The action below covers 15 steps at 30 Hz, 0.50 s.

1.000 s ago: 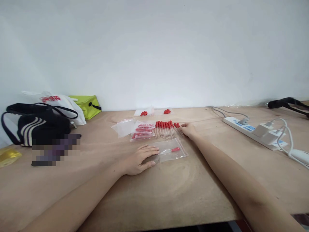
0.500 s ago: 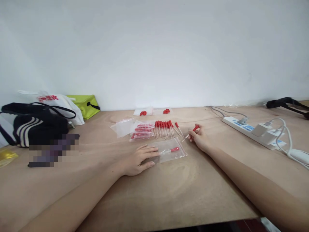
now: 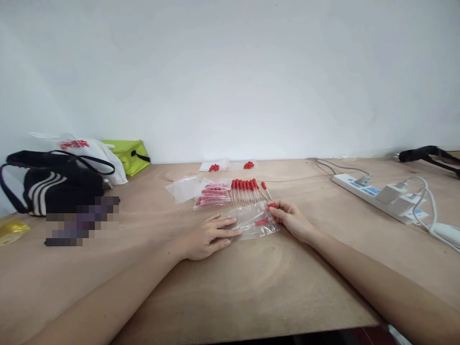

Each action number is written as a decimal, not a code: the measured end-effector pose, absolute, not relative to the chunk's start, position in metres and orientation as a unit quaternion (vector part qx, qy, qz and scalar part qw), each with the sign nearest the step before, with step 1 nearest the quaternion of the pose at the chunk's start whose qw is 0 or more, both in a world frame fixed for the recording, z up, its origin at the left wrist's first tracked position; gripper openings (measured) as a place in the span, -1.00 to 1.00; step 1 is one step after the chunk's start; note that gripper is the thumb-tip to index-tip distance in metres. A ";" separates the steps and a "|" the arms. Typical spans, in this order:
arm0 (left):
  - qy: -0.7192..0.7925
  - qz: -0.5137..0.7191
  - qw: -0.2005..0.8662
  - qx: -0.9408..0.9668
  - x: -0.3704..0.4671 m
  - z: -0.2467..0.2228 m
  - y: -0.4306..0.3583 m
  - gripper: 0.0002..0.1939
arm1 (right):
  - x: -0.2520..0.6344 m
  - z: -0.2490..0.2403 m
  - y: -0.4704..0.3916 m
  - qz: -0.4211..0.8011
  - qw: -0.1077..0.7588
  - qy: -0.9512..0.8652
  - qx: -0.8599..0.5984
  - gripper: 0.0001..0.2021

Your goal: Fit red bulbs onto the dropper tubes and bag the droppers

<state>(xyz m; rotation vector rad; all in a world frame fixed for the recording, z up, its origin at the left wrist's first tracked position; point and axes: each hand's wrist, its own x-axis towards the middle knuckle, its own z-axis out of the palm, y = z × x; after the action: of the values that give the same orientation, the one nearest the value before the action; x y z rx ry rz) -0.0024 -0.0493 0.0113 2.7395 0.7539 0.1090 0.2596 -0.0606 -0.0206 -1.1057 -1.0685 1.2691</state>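
A clear zip bag (image 3: 247,234) lies flat on the table, with one red-bulbed dropper (image 3: 261,222) inside it. My left hand (image 3: 210,237) rests palm down, its spread fingertips on the bag's left end. At the bag's right-hand mouth, my right hand (image 3: 289,220) pinches another glass dropper by its red bulb (image 3: 270,206); its tube points left, and I cannot tell exactly how far it is inside. Just beyond the bag, several loose droppers (image 3: 246,186) lie in a row. Filled bags (image 3: 212,194) with red bulbs are piled left of them.
Flat zip bags (image 3: 186,188) lie left of the pile. Two bags of small red bulbs (image 3: 214,167) sit near the wall. A power strip (image 3: 373,194) with plugs and cables is at right; a black bag (image 3: 61,187) and a green box-shaped bag (image 3: 131,155) stand at left.
My right hand has moved left, bringing the dropper from beside the bag to its mouth. My left hand stays on the bag.
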 end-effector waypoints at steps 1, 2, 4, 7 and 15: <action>0.261 0.037 0.148 0.953 -0.003 0.011 -0.049 -0.63 | 0.259 -0.020 -0.062 0.526 0.532 -0.467 -0.471 -0.68; 0.260 0.038 0.149 0.953 -0.003 0.011 -0.049 -0.63 | 0.259 -0.019 -0.062 0.517 0.527 -0.479 -0.475 -0.65; 0.259 0.041 0.150 0.953 -0.003 0.011 -0.049 -0.63 | 0.259 -0.018 -0.062 0.506 0.518 -0.493 -0.483 -0.61; 0.258 0.045 0.151 0.953 -0.002 0.010 -0.049 -0.64 | 0.258 -0.018 -0.061 0.499 0.489 -0.519 -0.492 -0.62; 0.262 0.047 0.164 0.950 -0.002 0.010 -0.048 -0.65 | 0.262 -0.023 -0.048 0.407 0.442 -0.580 -0.549 -0.72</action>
<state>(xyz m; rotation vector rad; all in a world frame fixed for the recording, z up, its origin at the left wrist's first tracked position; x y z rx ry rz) -0.0020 -0.0478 0.0095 2.7089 0.7462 0.1347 0.2625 -0.0477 -0.0226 -1.3630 -1.4397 1.0106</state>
